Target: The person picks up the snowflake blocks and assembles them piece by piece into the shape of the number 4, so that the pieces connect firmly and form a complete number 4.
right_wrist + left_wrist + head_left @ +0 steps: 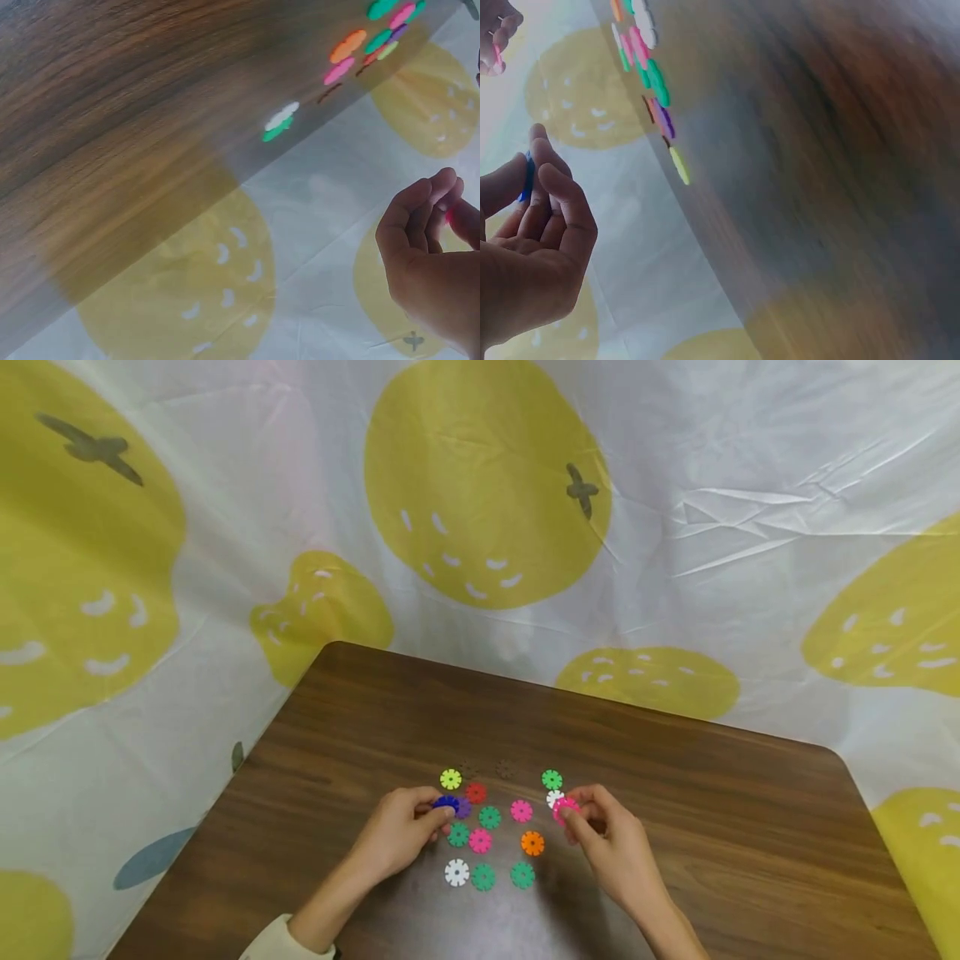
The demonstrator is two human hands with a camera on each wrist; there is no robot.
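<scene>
My left hand (401,832) pinches a dark blue notched disc (446,802) between thumb and fingers, held above the table at the left of a scatter of discs. In the left wrist view the blue disc (529,177) shows edge-on between thumb and fingertips. Across from it, my right hand (611,839) pinches a bright pink notched disc (564,810), raised over the table at the right of the scatter. Only a sliver of that pink disc (449,216) peeks out in the right wrist view. Behind the blue disc, a purple disc (463,808) lies partly covered.
Between the hands on the dark wooden table (750,827) lie several flat discs, among them a yellow disc (450,779), red disc (476,792), orange disc (532,843) and white disc (457,872). A fruit-patterned curtain (637,577) hangs round the table's far edges.
</scene>
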